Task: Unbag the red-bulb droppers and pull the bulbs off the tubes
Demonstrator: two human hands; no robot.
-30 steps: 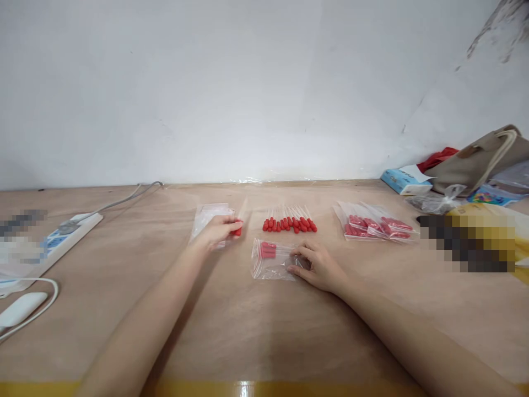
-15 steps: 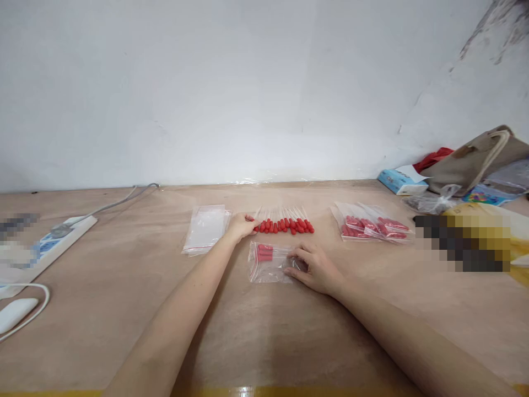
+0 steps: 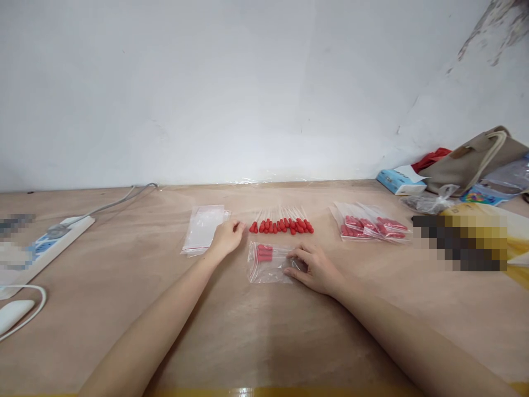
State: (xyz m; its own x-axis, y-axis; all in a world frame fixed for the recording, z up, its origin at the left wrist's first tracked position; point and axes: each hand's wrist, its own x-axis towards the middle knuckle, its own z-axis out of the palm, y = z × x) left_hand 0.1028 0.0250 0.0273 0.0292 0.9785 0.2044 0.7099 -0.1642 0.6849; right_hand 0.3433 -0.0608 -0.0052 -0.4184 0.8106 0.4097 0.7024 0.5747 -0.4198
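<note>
My left hand [image 3: 229, 236] hovers at the right edge of a stack of clear zip bags [image 3: 203, 229]. Its fingers are half curled, the tips a little apart, and nothing shows between them. Just right of it lies a row of red-headed pieces with thin pale stems [image 3: 285, 225], heads toward me. In front of the row, a clear zip bag [image 3: 270, 271] lies flat with a few red pieces [image 3: 265, 253] showing inside. My right hand [image 3: 312, 267] has its thumb and fingers around this bag's right end, where the plastic bulges.
Filled bags of red pieces [image 3: 370, 226] lie overlapping to the right. Beyond them are a blue tissue pack [image 3: 400, 181], a beige bag [image 3: 463, 165] and a yellow plastic bag [image 3: 475, 212]. A power strip [image 3: 61, 237] with cables sits at left, near a white device [image 3: 15, 315]. A wall stands behind.
My left hand has let go at the left end of the row and drawn left toward the stacked bags, uncovering red heads there. My right hand stays at the zip bag.
</note>
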